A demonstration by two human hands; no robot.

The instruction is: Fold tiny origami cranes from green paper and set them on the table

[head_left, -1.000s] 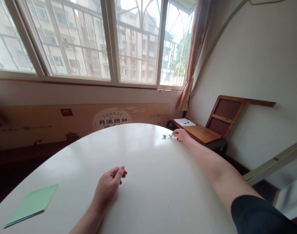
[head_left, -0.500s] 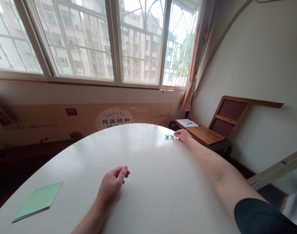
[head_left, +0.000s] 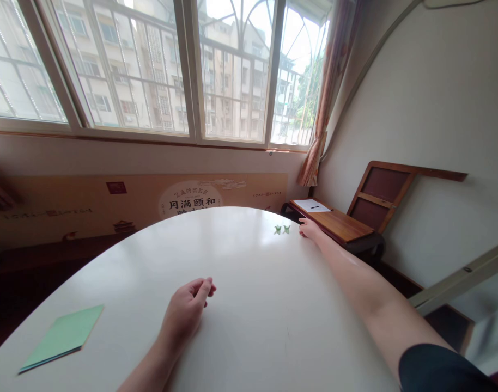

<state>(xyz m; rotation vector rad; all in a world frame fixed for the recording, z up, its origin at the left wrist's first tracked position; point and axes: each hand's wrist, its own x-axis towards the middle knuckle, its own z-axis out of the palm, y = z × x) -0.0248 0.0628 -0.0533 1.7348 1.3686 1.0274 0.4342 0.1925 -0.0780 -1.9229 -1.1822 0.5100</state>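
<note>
Two small green folded-paper figures, a left one (head_left: 277, 230) and a right one (head_left: 287, 230), stand side by side near the far right edge of the white table. Just to their right, apart from them, is my right hand (head_left: 310, 229), its arm stretched far out. It holds nothing and a finger points outward. My left hand (head_left: 188, 302) rests on the table near the middle, fingers curled in and thumb laid over them, with nothing seen in it. At the near left lies a stack of square green paper (head_left: 63, 336).
The round white table (head_left: 241, 261) curves away toward a window wall. Beyond its right edge stands a wooden chair or bench (head_left: 347, 228) bearing a white sheet (head_left: 310, 206) with a dark item on it. A printed banner (head_left: 138, 196) runs below the windows.
My right hand has drawn away from the right green figure, slightly to the right, and its fingers have opened. My left hand and the paper stack stay put. The view has shifted slightly.
</note>
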